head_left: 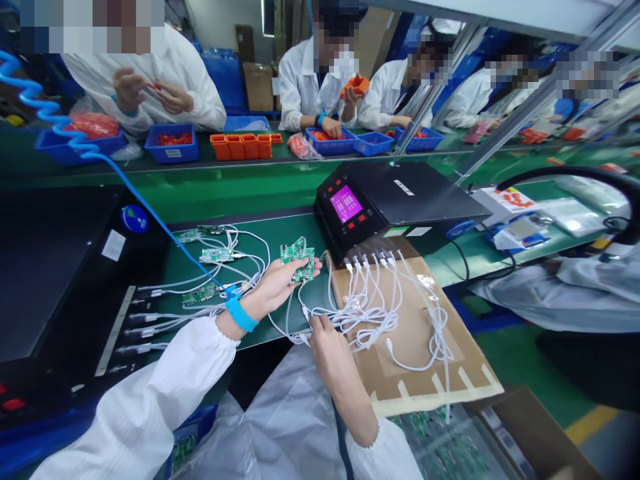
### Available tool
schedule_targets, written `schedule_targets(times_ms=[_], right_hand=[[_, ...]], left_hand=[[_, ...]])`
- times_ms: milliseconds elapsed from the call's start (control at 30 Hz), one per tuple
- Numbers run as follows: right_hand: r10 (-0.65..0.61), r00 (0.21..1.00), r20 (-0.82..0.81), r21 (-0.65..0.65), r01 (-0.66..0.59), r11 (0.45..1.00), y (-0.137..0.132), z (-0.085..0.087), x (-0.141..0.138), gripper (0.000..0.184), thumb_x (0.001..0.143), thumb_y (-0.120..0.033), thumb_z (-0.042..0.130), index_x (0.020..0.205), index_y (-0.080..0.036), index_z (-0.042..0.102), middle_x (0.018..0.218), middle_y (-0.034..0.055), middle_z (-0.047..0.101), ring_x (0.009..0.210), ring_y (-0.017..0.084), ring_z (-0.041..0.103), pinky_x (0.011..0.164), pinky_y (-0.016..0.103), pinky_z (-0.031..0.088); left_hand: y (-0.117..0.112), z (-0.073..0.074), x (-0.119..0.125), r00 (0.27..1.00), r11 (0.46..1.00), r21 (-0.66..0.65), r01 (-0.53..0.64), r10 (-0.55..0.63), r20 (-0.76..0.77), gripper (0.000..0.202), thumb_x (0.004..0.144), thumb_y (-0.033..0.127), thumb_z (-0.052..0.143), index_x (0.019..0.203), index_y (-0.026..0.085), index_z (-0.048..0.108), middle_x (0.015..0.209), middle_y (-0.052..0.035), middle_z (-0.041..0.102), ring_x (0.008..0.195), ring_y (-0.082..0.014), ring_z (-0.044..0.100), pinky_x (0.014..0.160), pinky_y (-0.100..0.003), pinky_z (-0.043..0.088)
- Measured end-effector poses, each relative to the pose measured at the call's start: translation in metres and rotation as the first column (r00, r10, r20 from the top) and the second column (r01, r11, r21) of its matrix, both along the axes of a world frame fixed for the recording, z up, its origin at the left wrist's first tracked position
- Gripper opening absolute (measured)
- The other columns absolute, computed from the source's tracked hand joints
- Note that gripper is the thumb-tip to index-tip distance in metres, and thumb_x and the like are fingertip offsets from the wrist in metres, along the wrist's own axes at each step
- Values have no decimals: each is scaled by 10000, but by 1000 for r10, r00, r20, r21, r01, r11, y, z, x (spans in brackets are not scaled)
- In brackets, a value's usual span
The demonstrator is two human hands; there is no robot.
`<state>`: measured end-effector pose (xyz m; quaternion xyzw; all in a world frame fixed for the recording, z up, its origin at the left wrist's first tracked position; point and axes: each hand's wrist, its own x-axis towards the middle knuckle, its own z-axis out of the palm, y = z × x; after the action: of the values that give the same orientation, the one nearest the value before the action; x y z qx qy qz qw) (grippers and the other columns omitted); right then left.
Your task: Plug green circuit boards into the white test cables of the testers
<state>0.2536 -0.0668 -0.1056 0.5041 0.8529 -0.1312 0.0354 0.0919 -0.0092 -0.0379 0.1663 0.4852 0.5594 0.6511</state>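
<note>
My left hand point(280, 283), with a blue wrist strap point(240, 312), grips green circuit boards point(299, 253) between thumb and fingers; how many is unclear. Below them my right hand point(330, 350) is closed, fingertips pinched at a white USB cable point(306, 312) whose plug end points up towards the boards. Whether the plug touches a board is hard to make out. Left of my left hand, more circuit boards point(217, 255) lie on the green mat, with white cables attached. Bundled white cables point(375, 320) rest on the cardboard to the right.
A black tester with a lit purple screen point(347, 203) stands ahead, cables plugged into its front. Another black box point(65, 267) is at left. A blue coiled cord point(125, 180) runs to my strap. Co-workers point(320, 93) sit across the line behind blue bins point(173, 143) and orange parts point(243, 147).
</note>
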Motion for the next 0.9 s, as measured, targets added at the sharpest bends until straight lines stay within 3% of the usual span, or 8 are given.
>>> schedule_targets(times_ms=[133,233,433,533,700,900], right_hand=[[-19,980,-197,78,35,996,-3,-12,9,285,960,8,478,1141,-163,616,1116,110,686,820,208,727,642,281,484],[2,921,-390,173,71,982,-4,-19,15,252,974,-62,488,1170,-165,610,1116,106,671,829,211,716,637,282,502],[-1,795,-607,214,164,963,-5,-13,20,217,989,-153,445,1130,-175,609,1046,87,672,651,167,661,620,290,529],[-36,744,-667,187,214,959,-6,-13,20,190,997,-196,454,1115,-171,601,1014,91,698,629,162,653,625,291,542],[-67,694,-717,149,246,958,-10,-21,21,198,1052,-282,499,1158,-158,611,832,27,739,506,132,621,545,256,512],[106,664,-740,381,283,880,-11,-20,21,194,1072,-265,546,1139,-148,686,876,62,769,612,133,683,644,247,562]], left_hand=[[-2,-2,0,999,999,-33,-31,31,8,132,923,143,693,809,105,746,920,-118,799,844,-178,747,847,-297,572],[-4,-7,-1,1000,1000,-28,-14,14,3,99,886,177,762,810,131,719,922,-99,799,852,-181,739,828,-300,565],[-7,-14,0,997,999,38,8,-5,-75,269,766,305,903,878,142,720,905,-62,771,815,-171,693,825,-314,544],[-7,-19,0,989,994,108,-23,39,-144,346,703,342,939,866,134,717,893,-44,740,810,-153,655,815,-300,520],[-9,-30,1,961,982,189,2,50,-271,383,715,420,914,877,144,703,896,-29,698,781,-138,604,718,-279,482],[-12,-29,6,935,986,164,-3,61,-349,407,691,428,917,813,162,634,826,8,628,662,-119,578,698,-297,497]])
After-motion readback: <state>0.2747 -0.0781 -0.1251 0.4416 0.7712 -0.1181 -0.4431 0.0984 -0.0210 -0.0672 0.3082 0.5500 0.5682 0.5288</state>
